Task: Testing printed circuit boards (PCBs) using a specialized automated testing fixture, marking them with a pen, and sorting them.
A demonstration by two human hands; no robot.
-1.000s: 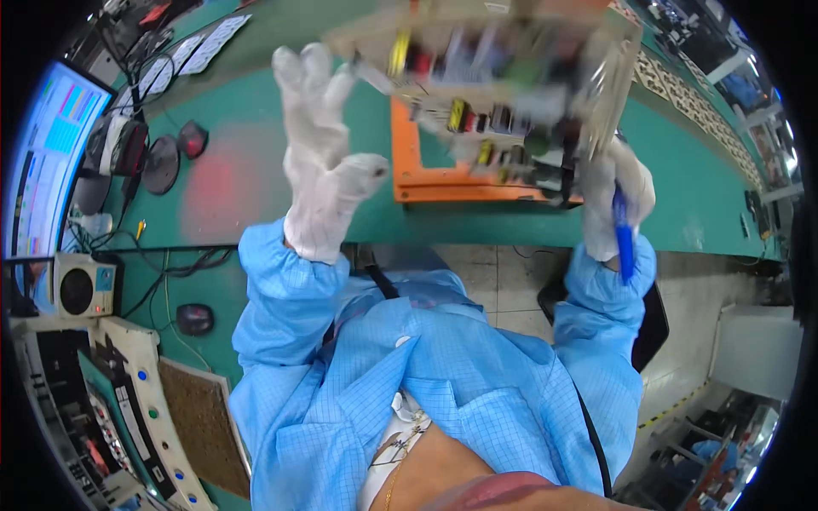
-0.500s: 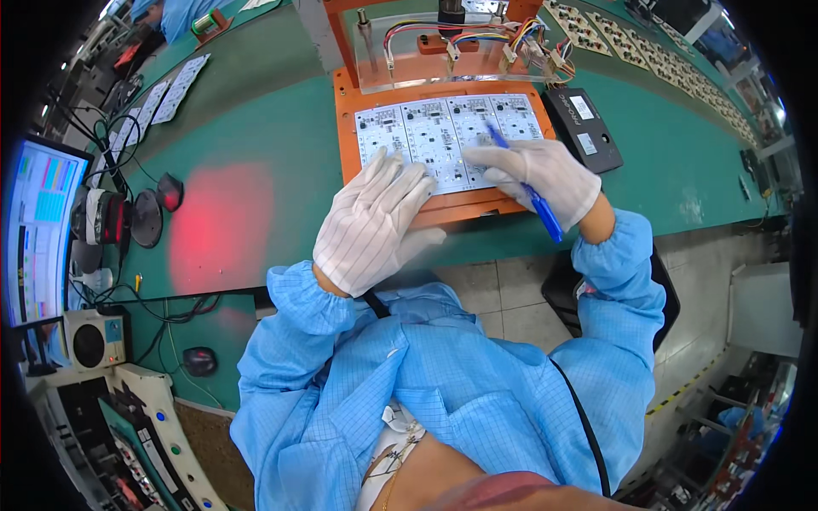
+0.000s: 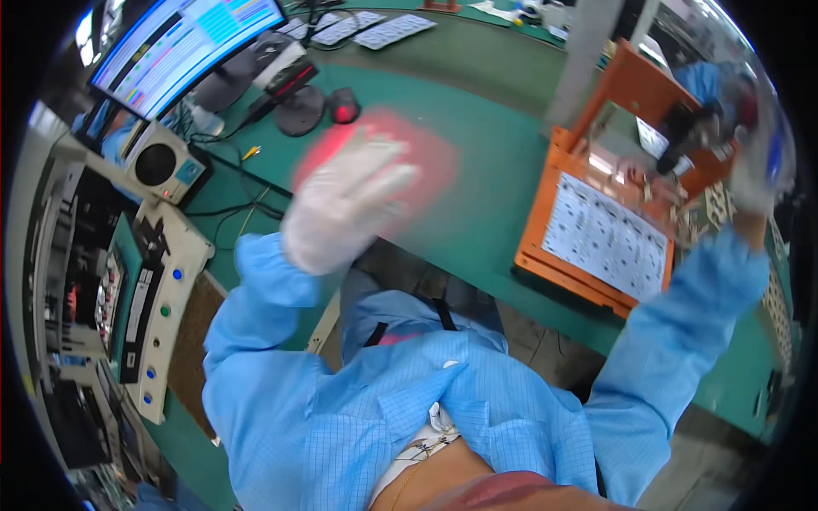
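My left hand [image 3: 345, 204], in a white glove and smeared by motion, is over the red-lit patch of the green table. Its fingers are stretched out and hold nothing. On the right, an orange test fixture [image 3: 558, 271] bears a white circuit board panel [image 3: 607, 237] with several sections. My right hand [image 3: 754, 183], gloved and strongly blurred, is raised at the fixture's far right side, near its dark upper mechanism [image 3: 682, 140]. A blue pen [image 3: 775, 157] shows as a streak in that hand. Its fingertips are too blurred to tell whether they touch the fixture.
A lit monitor [image 3: 187, 51] and a scanner on a stand [image 3: 298, 111] are at the back left. Beside them sit a small dark device with a red glow [image 3: 344, 106] and a speaker [image 3: 158, 166]. More white boards [image 3: 394, 32] lie at the back.
The view has swung left. My left hand has left the board panel and is over the red light. My right hand has risen from the panel to the fixture's far side with the pen.
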